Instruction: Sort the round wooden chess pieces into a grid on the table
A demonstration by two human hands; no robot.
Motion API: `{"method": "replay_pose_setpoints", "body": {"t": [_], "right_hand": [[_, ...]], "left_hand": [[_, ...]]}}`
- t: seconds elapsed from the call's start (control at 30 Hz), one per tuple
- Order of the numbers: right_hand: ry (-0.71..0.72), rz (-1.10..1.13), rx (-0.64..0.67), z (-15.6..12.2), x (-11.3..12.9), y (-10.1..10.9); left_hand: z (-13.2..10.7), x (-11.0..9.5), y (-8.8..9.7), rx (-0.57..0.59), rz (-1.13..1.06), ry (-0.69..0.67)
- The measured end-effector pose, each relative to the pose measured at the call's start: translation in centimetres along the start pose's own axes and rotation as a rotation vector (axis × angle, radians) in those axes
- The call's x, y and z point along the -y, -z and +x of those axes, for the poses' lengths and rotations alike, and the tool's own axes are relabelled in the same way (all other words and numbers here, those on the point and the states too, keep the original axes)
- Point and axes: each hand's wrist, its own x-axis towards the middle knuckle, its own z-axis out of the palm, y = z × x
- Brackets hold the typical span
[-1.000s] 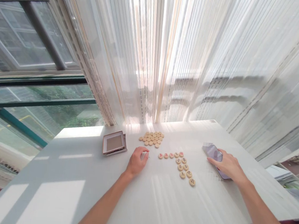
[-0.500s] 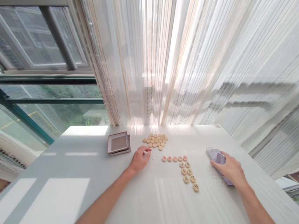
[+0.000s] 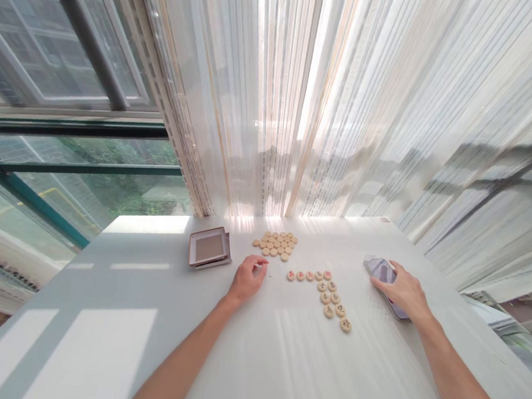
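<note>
My right hand point(image 3: 405, 292) grips a smartphone point(image 3: 383, 270) by its sides, at the right of the white table. Part of the phone is under my fingers, and its edge is blurred. My left hand point(image 3: 247, 279) rests on the tabletop, fingers loosely curled with a gap to the thumb and nothing visible in them. Just beyond it is a cluster of blank-faced wooden xiangqi pieces point(image 3: 275, 244). Between my hands, a row of mostly red-marked xiangqi pieces point(image 3: 300, 276) meets two slanting columns of black-marked pieces point(image 3: 328, 311).
An open shallow box point(image 3: 192, 249) sits left of my left hand, stacked on another box part. Sheer striped curtains point(image 3: 275, 100) hang along the far edge of the white table point(image 3: 250, 361). A window point(image 3: 64, 48) is at the left.
The view has shifted slightly, so the table things appear a little higher and further left. Both hands keep their places, the right one still on the phone. The pieces stay as they were.
</note>
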Motion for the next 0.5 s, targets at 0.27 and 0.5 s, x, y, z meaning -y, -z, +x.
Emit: {"method": "replay_pose_setpoints", "body": {"t": [0.27, 0.5], "right_hand": [[0.268, -0.009, -0.153, -2.7, 6.6, -0.1], [0.706, 0.236, 0.010, -5.9, 17.7, -1.2]], "left_hand": [[1.5, -0.3, -0.3, 0.020, 0.165, -0.128], [2.4, 0.1, -1.2, -0.004, 0.336, -0.133]]}}
